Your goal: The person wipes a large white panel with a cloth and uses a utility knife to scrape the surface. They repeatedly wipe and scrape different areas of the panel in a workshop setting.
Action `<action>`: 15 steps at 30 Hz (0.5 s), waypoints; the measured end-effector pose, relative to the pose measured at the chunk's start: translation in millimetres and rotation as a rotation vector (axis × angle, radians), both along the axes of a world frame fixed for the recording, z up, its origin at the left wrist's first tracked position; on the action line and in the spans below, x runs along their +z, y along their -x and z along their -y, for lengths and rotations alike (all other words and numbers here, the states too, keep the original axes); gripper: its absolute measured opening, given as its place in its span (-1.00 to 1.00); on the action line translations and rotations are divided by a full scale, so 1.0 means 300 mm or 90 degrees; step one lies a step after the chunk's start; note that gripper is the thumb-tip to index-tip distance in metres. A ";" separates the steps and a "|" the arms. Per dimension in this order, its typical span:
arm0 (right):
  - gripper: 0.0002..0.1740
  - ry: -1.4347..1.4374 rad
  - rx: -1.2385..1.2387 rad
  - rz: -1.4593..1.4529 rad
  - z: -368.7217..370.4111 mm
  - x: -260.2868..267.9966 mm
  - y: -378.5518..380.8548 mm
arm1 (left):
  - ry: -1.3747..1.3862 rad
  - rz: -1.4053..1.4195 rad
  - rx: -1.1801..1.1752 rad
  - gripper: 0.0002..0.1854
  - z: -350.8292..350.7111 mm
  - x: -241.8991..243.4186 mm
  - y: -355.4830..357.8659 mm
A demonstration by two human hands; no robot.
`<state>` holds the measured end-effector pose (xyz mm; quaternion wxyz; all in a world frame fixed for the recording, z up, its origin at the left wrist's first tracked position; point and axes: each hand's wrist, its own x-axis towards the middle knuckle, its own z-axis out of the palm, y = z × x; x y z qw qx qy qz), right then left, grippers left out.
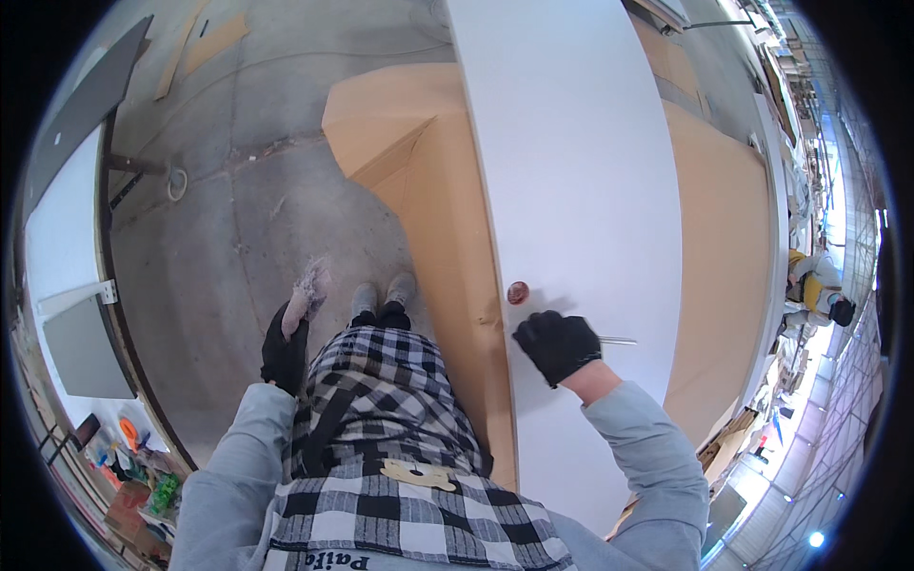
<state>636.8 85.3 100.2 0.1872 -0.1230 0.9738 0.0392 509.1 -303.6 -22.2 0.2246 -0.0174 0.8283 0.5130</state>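
Note:
My left hand, in a black glove, holds a frayed, pinkish cloth low over the floor at my left. Over the long white panel is my right hand, also black-gloved, its fingers curled. A thin metal rod shows beyond its outer side; whether the fingers grip it is hidden. Just past the knuckles, near the panel's left edge, a round reddish-brown spot or disc shows on the white surface.
Brown cardboard extends beneath the panel on both sides. At left stands a workbench with grey panels and an orange tape roll. A hose ring is near its leg. Another person is far right.

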 end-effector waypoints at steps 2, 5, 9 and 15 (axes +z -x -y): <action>-0.85 -0.019 -0.014 -0.003 -0.009 -0.030 0.022 | -0.032 0.006 0.020 -0.62 -0.033 0.000 0.008; -0.80 -0.002 -0.138 -0.081 -0.060 -0.010 0.178 | -0.019 0.004 0.006 -0.62 -0.092 0.064 0.067; -0.89 0.140 0.090 0.045 -0.070 -0.048 0.039 | -0.021 -0.030 -0.004 -0.62 -0.143 0.107 0.125; -0.80 0.005 -0.137 -0.078 -0.082 -0.049 0.283 | -0.096 0.015 0.021 -0.60 -0.205 0.103 0.224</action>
